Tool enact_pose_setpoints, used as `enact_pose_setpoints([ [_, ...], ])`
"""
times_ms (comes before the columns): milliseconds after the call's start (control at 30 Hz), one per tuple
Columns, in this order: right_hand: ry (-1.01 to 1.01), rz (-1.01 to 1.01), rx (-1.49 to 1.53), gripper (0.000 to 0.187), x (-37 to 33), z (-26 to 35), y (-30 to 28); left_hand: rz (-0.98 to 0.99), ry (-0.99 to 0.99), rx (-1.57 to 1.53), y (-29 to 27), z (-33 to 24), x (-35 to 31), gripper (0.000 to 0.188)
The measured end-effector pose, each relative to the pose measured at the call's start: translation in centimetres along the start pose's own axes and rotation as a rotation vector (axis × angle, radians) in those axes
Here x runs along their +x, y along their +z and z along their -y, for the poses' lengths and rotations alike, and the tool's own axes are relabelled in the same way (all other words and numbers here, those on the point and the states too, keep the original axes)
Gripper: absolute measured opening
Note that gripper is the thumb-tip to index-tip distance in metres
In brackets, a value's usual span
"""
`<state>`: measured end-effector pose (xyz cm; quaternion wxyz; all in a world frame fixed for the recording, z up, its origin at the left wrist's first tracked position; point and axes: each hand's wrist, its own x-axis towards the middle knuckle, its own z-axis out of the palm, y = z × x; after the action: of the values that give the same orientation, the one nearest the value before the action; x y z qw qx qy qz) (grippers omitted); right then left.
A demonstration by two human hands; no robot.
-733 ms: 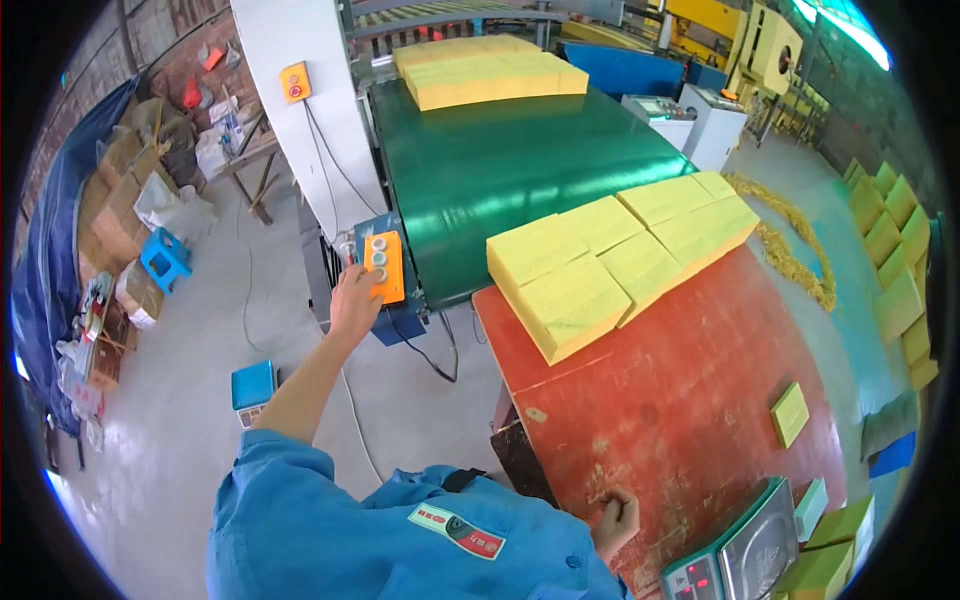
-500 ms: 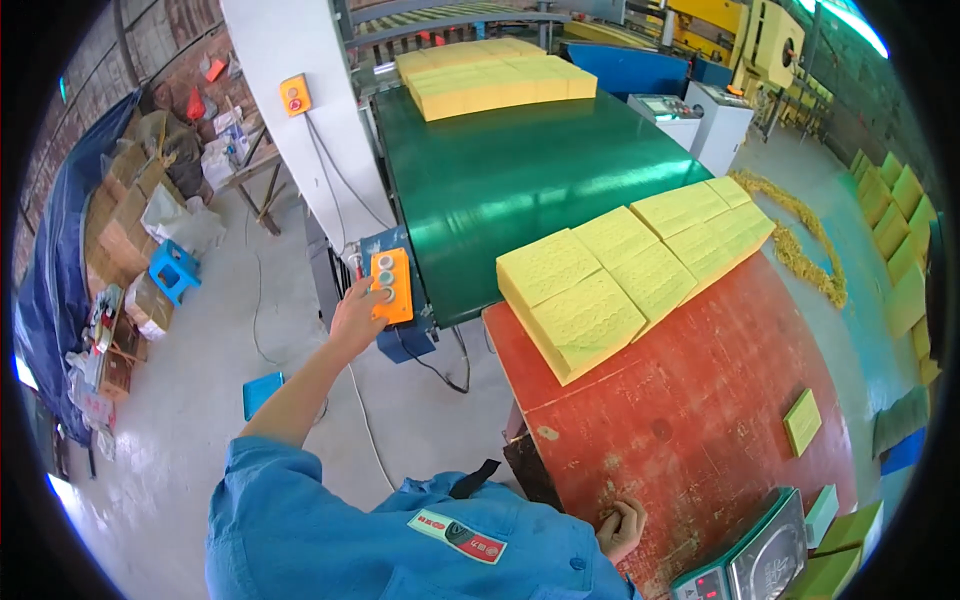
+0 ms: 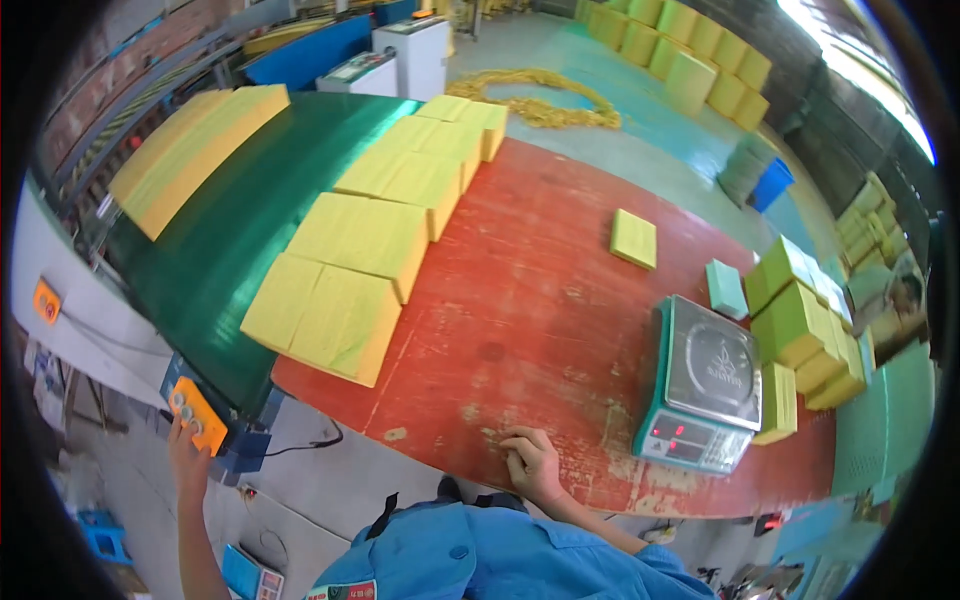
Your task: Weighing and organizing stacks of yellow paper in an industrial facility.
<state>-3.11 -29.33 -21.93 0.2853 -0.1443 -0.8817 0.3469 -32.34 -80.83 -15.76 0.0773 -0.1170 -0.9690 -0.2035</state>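
At the left, my left hand (image 3: 190, 462) reaches up to an orange push-button box (image 3: 200, 412). Its fingers are stretched out and touch the box beside the round buttons, gripping nothing. My right hand (image 3: 532, 465) rests near the front edge of the red table (image 3: 500, 345), its fingers curled in and nothing visible in them. A row of yellow slab stacks (image 3: 355, 240) lies along the seam between the table and the green conveyor belt (image 3: 225, 255). Right of my right hand stands a digital scale (image 3: 712, 365) with a bare metal plate.
Another yellow block (image 3: 200, 150) lies across the belt's far side. A single yellow slab (image 3: 634, 239) and a teal block (image 3: 726, 289) sit on the table. Yellow-green stacks (image 3: 800, 325) crowd its right end. White control cabinets (image 3: 412, 60) stand behind the belt.
My view has swung to the right, bringing the whole scale and the right-end stacks into sight. My left hand remains at the button box; my right hand stays curled on the table.
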Motion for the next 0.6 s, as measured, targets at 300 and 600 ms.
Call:
enact_pose_setpoints([
  [300, -0.003, -0.010, 0.121, 0.014, -1.5, -0.5, 0.0, 0.047, -0.059, -0.084, -1.2, 0.9, -1.1, 0.056],
  [600, -0.009, -0.064, 0.147, 0.010, -2.2, -0.8, 0.1, 0.349, -0.094, -0.055, -3.9, -0.8, -0.3, 0.071],
])
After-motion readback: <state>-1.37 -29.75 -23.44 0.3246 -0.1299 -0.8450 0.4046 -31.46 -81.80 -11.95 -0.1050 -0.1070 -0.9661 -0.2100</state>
